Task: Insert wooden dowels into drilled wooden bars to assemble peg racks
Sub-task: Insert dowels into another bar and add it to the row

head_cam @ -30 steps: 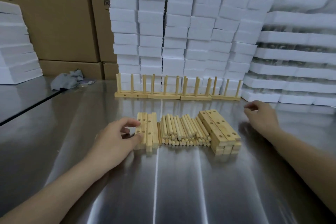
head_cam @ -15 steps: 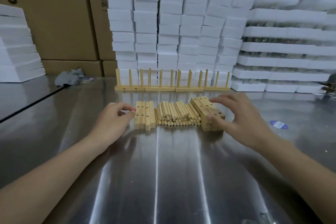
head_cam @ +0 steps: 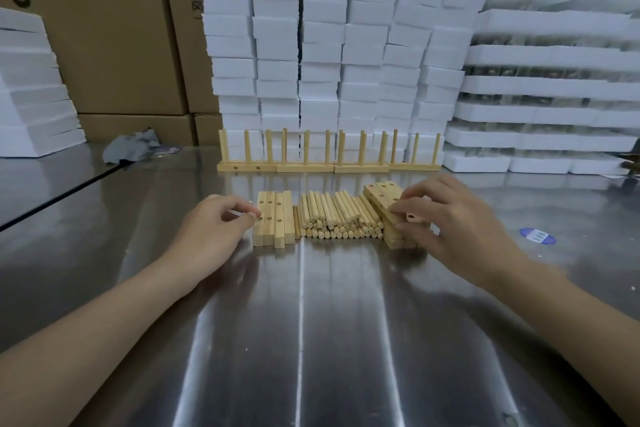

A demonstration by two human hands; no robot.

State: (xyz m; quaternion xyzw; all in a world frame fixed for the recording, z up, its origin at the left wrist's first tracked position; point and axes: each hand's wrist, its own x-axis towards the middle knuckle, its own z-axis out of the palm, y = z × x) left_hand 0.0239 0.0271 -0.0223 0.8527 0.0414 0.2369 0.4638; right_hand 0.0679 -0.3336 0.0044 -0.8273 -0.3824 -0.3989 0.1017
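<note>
Steel, streaked with glare, makes up the tabletop [head_cam: 311,340] that our two bare forearms reach across. Our left grip [head_cam: 214,229] lies on the metal with its fingers curled, thumb and forefinger tips touching the left side of the left stack of drilled bars [head_cam: 273,218]; we cannot tell whether it pinches a bar or only rests against it. Our right grip [head_cam: 457,229] is clasped on the right stack of drilled bars [head_cam: 382,196], fingers curled over the top and thumb pressed on the near side. That stack sits askew, angled toward the left. Between the two stacks lies the pile of dowels [head_cam: 332,215], heaped side by side with their round ends facing us, touching both stacks. A blue sticker [head_cam: 538,236] lies on the metal to the right of our right grip. Farther back, well apart from the pile, a row of finished peg racks [head_cam: 329,152] stands end to end, pegs upright. A grey rag [head_cam: 133,147] lies crumpled at the far left. Behind everything rise white foam blocks [head_cam: 311,45] in columns, with cardboard boxes [head_cam: 114,28] to their left.
</note>
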